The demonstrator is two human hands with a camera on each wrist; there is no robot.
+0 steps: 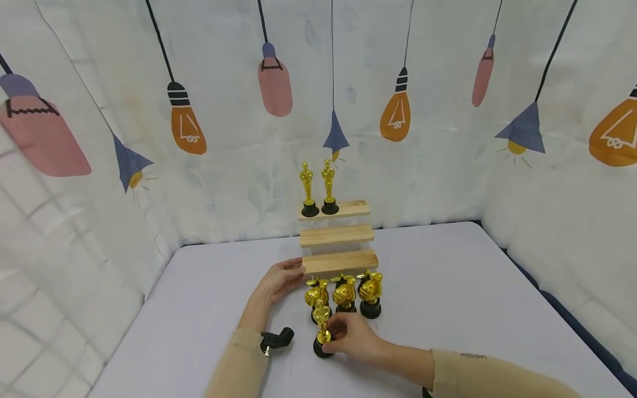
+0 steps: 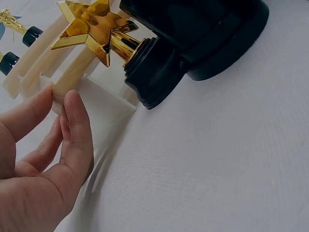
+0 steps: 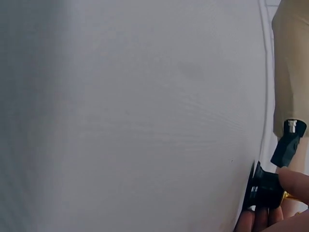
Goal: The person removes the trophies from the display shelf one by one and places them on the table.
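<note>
My left hand (image 1: 278, 281) pinches the left end of the lowest wooden shelf board (image 1: 340, 262) of a three-step display rack. In the left wrist view its thumb and fingertips meet the board's end (image 2: 75, 75). My right hand (image 1: 358, 337) holds a gold statuette trophy (image 1: 322, 316) low down, by its black base (image 3: 268, 188); the trophy is upright at the table. Just behind it stand thumbs-up trophies (image 1: 370, 290) in a row, with star trophies (image 2: 94, 29) behind them, partly hidden. Two more gold statuettes (image 1: 328, 182) stand at the left of the top shelf (image 1: 354, 208).
The middle shelf board (image 1: 337, 236) lies between the top and lowest ones. A white cloth covers the table (image 1: 448, 287). Printed curtains (image 1: 224, 182) enclose its back and sides. A black wrist strap (image 1: 276, 339) with a protruding part sits on the left forearm.
</note>
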